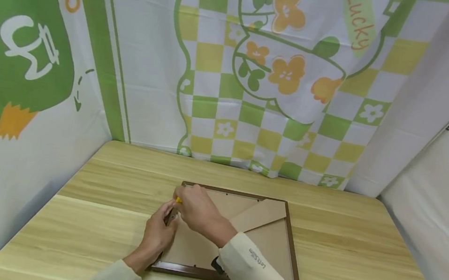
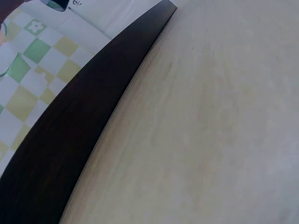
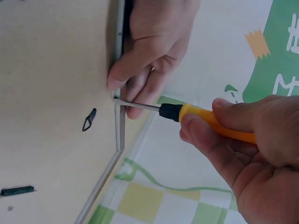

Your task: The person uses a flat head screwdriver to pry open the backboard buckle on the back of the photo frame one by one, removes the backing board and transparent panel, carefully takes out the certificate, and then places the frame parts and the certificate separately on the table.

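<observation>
A brown frame (image 1: 186,271) lies back side up, its beige backing board (image 1: 193,248) showing. My left hand (image 1: 158,231) grips its left rail; in the right wrist view that hand (image 3: 156,46) has its thumb on the rail's inner side and fingers around the outside. Pinched in my right hand (image 3: 261,158) is a yellow screwdriver (image 3: 202,117), its metal tip touching the rail's inner edge just beside the left fingertips. From the head view, the right hand (image 1: 201,210) covers most of the tool. The dark outer side of the frame (image 2: 84,102) fills part of the left wrist view.
A flat stand leg (image 1: 266,214) runs diagonally over the backing board. A small metal hanger (image 3: 88,120) is on the board. The frame rests on a wooden table (image 1: 354,251), with patterned cloth (image 1: 228,112) hanging behind and at both sides.
</observation>
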Available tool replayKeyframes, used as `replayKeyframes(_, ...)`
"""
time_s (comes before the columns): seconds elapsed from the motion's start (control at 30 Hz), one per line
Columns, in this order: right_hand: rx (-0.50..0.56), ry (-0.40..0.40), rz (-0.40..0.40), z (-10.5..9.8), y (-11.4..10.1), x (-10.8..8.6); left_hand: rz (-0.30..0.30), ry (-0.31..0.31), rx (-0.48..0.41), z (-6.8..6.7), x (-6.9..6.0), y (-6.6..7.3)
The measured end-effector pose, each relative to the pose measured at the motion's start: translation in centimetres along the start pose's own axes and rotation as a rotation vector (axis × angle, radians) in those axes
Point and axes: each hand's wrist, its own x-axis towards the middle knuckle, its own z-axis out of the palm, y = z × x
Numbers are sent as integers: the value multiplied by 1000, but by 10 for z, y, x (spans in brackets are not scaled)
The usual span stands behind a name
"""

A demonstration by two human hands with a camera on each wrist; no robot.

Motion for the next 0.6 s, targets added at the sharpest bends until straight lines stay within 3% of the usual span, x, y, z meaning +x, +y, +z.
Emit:
replayKeyframes(0.1, 40, -9, 24, -1, 5, 0, 0, 2, -13, -1, 0, 0)
replayKeyframes(0.37, 256, -55, 172, -2, 55, -23, -27, -46, -44, 1, 1, -2)
replayKeyframes(0.5, 284, -46, 159, 3, 60, -27, -37, -41, -38, 0, 1, -1)
replayKeyframes(0.6, 227, -29, 125, 4, 51, -22, -28, -31, -26, 0, 1, -1)
